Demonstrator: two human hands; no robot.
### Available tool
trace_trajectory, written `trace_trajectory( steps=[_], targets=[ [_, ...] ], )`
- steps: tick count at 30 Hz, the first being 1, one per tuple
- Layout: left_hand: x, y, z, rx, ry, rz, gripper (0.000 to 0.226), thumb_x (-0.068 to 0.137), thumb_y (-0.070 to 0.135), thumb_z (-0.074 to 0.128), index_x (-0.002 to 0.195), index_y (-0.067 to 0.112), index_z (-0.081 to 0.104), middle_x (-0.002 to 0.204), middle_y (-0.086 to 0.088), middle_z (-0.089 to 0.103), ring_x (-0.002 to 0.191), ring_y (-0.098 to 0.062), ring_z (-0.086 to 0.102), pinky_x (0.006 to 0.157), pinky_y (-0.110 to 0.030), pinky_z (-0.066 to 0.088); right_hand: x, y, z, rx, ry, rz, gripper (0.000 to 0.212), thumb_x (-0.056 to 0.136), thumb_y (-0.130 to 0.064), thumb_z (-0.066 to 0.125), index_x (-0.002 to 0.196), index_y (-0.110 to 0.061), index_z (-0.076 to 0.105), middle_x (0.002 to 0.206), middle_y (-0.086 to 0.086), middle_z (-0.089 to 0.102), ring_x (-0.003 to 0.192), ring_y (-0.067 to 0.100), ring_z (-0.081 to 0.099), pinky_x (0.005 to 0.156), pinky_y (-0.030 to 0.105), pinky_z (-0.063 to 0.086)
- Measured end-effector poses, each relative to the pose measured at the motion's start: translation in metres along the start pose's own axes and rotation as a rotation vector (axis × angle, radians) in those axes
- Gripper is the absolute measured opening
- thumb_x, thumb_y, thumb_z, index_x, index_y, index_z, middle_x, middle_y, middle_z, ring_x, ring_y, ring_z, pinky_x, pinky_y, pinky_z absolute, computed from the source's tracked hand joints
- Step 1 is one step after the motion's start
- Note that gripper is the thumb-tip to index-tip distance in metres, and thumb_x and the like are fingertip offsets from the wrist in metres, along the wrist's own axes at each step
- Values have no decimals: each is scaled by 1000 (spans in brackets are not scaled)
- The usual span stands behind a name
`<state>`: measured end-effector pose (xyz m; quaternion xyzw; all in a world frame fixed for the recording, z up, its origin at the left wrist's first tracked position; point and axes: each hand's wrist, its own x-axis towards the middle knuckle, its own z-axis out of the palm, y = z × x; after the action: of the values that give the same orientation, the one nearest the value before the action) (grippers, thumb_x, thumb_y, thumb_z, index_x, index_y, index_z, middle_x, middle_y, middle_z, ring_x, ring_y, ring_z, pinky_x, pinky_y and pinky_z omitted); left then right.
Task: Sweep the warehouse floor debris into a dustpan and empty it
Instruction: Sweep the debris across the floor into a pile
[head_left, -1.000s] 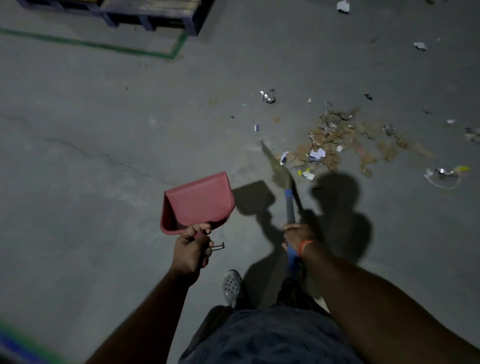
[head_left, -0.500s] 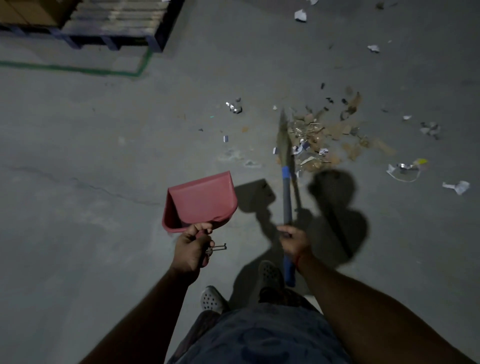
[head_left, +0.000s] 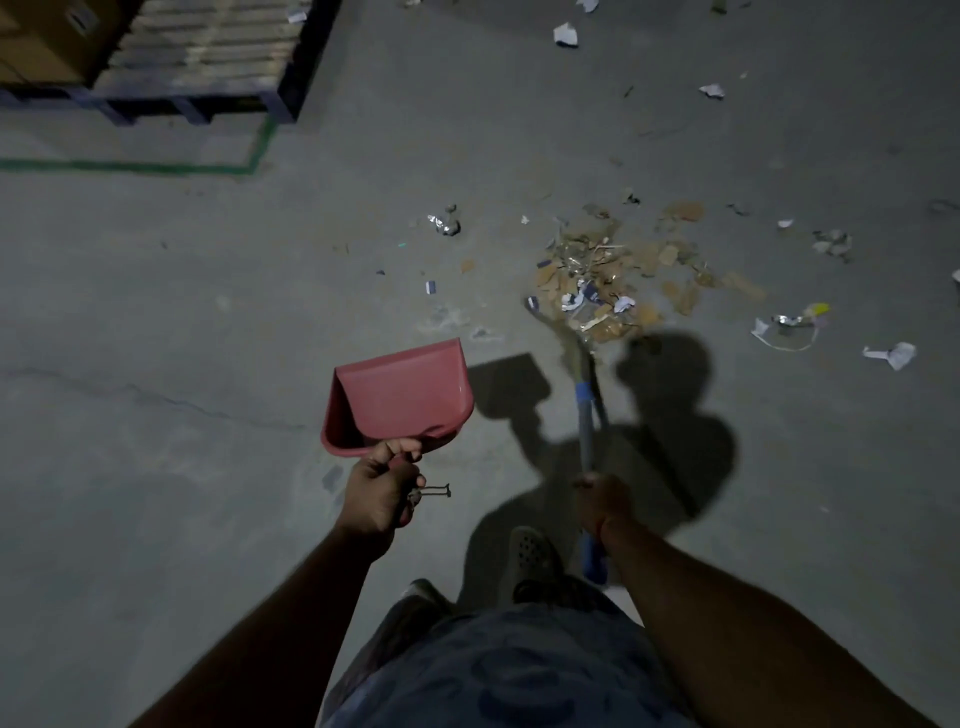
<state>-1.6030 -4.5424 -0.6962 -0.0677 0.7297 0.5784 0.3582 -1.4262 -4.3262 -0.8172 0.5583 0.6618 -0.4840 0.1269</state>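
My left hand (head_left: 379, 493) grips the handle of a red dustpan (head_left: 402, 397), held above the grey floor with its mouth facing away. My right hand (head_left: 602, 501) grips the blue-and-grey handle of a broom (head_left: 586, 415). The broom's bristles (head_left: 558, 332) touch the floor at the near left edge of a pile of brown cardboard bits and paper scraps (head_left: 613, 280). The dustpan is to the left of the broom and apart from the pile.
Loose scraps lie around: crumpled foil (head_left: 447, 223), white paper (head_left: 891, 356), a wrapper (head_left: 789, 325) and paper (head_left: 566, 34) farther off. A wooden pallet with boxes (head_left: 197, 57) stands at top left behind a green floor line (head_left: 130, 167). My feet (head_left: 530, 545) are below.
The broom head swung back toward me, from beside the pile to its near left edge. The view shifted, so the pile and pallet sit further right. The dustpan stayed in my left hand.
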Motion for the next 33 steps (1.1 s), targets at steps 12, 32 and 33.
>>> trace_trajectory(
  steps=[12,32,33],
  targets=[
    [30,16,-24,-70,37,-11,23,93,-7,50,100,9,64,65,-11,55,47,-16,38,40,-15,26,11,-61,17,189,91,-156,30,85,-10,70,113,-19,69,113,13,70,101,34,66,92,39,55],
    [190,128,-206,-155,138,-5,27,93,-9,45,98,10,63,59,-9,56,43,-15,42,38,-15,27,59,-316,185,121,-201,-219,41,85,16,45,90,-20,64,69,6,52,48,17,44,41,23,39],
    [195,132,-214,-160,145,-1,27,93,-10,45,98,10,63,59,-9,55,42,-15,42,38,-15,27,60,-332,195,122,-205,-220,40,85,16,42,91,-17,64,64,5,49,44,17,41,40,21,35]
  ],
)
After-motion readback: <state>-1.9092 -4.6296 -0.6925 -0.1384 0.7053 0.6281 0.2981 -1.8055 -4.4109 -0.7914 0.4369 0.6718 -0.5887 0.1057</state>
